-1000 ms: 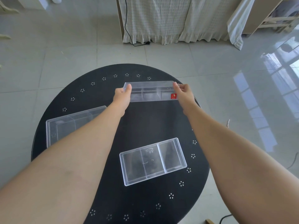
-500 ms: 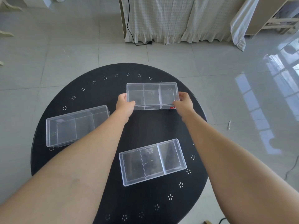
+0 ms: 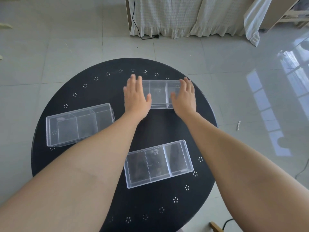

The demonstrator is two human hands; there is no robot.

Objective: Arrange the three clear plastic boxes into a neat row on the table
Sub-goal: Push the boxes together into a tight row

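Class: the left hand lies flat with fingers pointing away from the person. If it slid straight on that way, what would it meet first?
Probably nothing: beyond the left hand lies only bare black table, then its far edge.

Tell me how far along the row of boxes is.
Early. Done: the far box lies flat on the black table. In hand: the left hand and right hand lie open over its ends, fingers spread, not gripping. Left: the left box and the near box sit apart at their own angles, so no row yet.
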